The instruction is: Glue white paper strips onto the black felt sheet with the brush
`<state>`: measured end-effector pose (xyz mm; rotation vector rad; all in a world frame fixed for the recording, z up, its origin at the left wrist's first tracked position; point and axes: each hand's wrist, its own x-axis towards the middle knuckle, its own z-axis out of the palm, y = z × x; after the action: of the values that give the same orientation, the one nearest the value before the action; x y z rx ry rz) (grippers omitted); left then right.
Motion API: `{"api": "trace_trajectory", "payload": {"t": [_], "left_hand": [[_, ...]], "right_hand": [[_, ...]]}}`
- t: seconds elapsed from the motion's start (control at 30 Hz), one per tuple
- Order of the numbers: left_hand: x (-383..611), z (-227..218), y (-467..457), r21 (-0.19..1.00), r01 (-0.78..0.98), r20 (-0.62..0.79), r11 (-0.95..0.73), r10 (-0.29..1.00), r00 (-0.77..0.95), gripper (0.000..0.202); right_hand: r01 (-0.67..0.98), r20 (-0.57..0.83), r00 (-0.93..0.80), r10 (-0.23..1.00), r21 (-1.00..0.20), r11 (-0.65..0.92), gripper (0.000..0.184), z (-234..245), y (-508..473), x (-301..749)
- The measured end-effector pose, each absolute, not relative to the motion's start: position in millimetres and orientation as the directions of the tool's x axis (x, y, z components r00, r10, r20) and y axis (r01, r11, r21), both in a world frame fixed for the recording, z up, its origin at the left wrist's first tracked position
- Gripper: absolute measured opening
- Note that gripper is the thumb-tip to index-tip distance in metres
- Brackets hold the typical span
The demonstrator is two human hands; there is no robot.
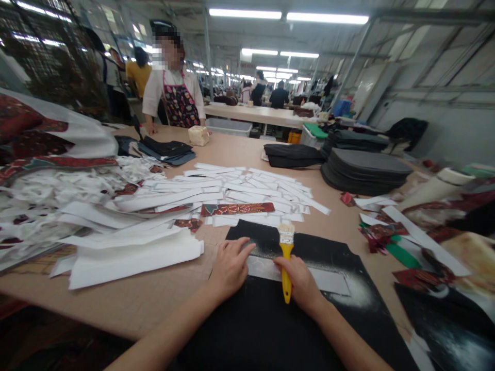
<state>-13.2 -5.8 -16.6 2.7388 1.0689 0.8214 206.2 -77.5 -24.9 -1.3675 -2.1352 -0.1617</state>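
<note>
My right hand [303,281] grips a paintbrush [286,268] with a yellow handle, its pale bristles pointing away from me. Under that hand lies a white strip [328,281], flat on a black sheet [266,319]. The fingertips of my right hand touch the strip near its middle. At the strip's left end rests my left hand [231,265], its fingers spread and holding nothing. White residue marks the black sheet around the strip, most heavily at the right. Just beyond the sheet, a patterned red-brown strip [237,208] lies on many white strips [228,190].
Larger white pieces [135,257] and a scrap heap [77,201] lie left. Stacked black panels [365,172] and a folded black pile [292,154] stand at the right back. A pale block [198,135] sits at the far edge, near a person in an apron [180,103].
</note>
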Motion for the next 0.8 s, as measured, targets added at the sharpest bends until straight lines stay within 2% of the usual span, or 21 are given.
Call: {"api": "trace_trajectory", "payload": {"t": [0.1,0.17,0.23,0.37,0.43,0.47,0.53,0.6,0.63,0.73,0.8], "left_hand": [[-23.6,-10.3,-16.5,0.219,0.486,0.448,-0.846,0.530,0.720,0.032],[-29.4,-11.4,-23.0,0.194,0.422,0.411,-0.886,0.464,0.785,0.020],[-32.9,-15.6,-27.4,0.166,0.402,0.392,-0.901,0.434,0.811,0.017],[-33.7,-24.0,-30.3,0.091,0.408,0.414,-0.908,0.407,0.814,0.018],[-32.9,-25.4,-30.1,0.065,0.411,0.424,-0.909,0.399,0.813,0.019],[-32.6,-25.3,-30.0,0.058,0.413,0.424,-0.909,0.397,0.814,0.019],[-32.3,-24.6,-29.8,0.049,0.415,0.417,-0.908,0.397,0.818,0.018],[-32.0,-24.0,-29.9,0.047,0.418,0.410,-0.907,0.399,0.820,0.017],[-31.9,-24.0,-30.1,0.048,0.418,0.409,-0.907,0.400,0.820,0.017],[-31.4,-24.8,-30.8,0.057,0.419,0.415,-0.906,0.404,0.816,0.016],[-31.1,-25.6,-30.8,0.060,0.420,0.418,-0.906,0.405,0.813,0.015]], "right_hand": [[0.825,0.566,-0.377,0.733,-0.155,0.544,0.035,12.7,-81.2,208.8],[0.825,0.533,-0.378,0.757,-0.177,0.536,0.035,34.3,-77.2,206.8],[0.824,0.496,-0.346,0.796,-0.245,0.511,0.028,44.5,-67.6,199.5],[0.757,0.409,-0.203,0.890,-0.510,0.407,0.020,34.7,-43.3,174.6],[0.745,0.356,-0.196,0.914,-0.551,0.375,0.017,28.4,-34.4,164.5],[0.763,0.330,-0.218,0.918,-0.529,0.372,0.017,27.6,-31.4,161.3],[0.843,0.300,-0.243,0.923,-0.405,0.353,0.019,31.4,-28.4,158.1],[0.905,0.327,-0.242,0.913,-0.262,0.334,0.024,39.2,-29.1,156.9],[0.910,0.347,-0.255,0.903,-0.230,0.345,0.025,43.0,-30.6,156.2],[0.855,0.308,-0.344,0.887,-0.287,0.431,0.023,48.6,-37.8,157.5],[0.851,0.224,-0.340,0.913,-0.340,0.400,0.021,47.5,-45.3,169.9]]}}
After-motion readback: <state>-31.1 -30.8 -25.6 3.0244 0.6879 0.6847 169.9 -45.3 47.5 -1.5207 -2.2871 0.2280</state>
